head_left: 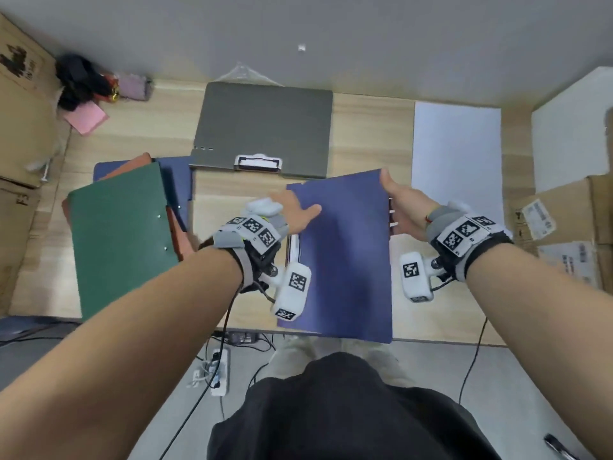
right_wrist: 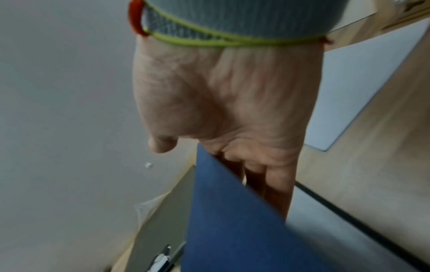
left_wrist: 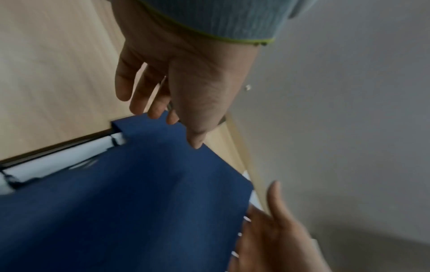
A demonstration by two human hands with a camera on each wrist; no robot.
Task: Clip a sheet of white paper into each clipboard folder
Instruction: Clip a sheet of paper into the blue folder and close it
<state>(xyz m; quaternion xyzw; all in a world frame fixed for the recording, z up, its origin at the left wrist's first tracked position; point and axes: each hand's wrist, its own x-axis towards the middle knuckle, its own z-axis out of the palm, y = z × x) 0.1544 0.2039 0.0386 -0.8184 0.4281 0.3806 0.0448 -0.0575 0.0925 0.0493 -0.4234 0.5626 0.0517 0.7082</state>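
A blue clipboard folder lies at the table's front middle, its cover [head_left: 345, 254] lifted partway over the inside. My right hand [head_left: 403, 207] holds the cover's right edge near the far corner, thumb on top and fingers underneath [right_wrist: 277, 185]. My left hand [head_left: 293, 210] rests at the far left corner, straight fingers [left_wrist: 139, 95] and thumb touching the cover [left_wrist: 139, 202]. White paper [left_wrist: 58, 162] shows by the clip under the cover. A sheet of loose white paper [head_left: 457, 154] lies at the right. An open grey folder [head_left: 265, 127] lies beyond, clip [head_left: 258, 162] toward me.
A green folder [head_left: 119, 240] tops a pile of red and blue folders at the left. Cardboard boxes [head_left: 564, 220] flank the table on both sides. Pink notes [head_left: 87, 120] and dark clutter sit at the far left. The blue folder overhangs the table's front edge [head_left: 447, 340].
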